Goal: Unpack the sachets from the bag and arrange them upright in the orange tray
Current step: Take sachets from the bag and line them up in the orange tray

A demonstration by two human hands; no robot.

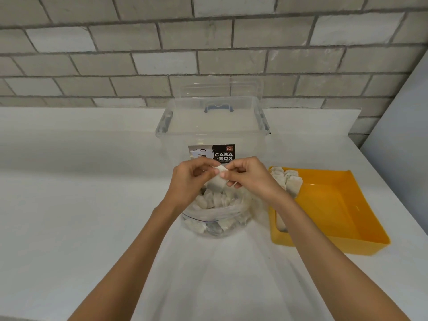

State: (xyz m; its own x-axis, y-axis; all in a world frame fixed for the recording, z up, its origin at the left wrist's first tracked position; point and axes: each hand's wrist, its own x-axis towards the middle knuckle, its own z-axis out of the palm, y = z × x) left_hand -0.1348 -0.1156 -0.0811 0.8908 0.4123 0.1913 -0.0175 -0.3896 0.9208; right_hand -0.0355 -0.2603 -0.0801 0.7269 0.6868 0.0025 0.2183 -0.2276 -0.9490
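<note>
Pinching one sachet [216, 181] between left hand [190, 179] and right hand [250, 177] at frame centre, probably straightening it for standing | hovering above open bag [215, 218], sparing reach | starting rows at upper-left corner of orange tray [335, 205], frame right

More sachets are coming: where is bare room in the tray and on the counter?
Tray: floor bare middle to right wall; sachets crowd its far-left corner. Counter: bare left of the bag. Crowded above it, where left hand and right hand pinch a sachet.
</note>
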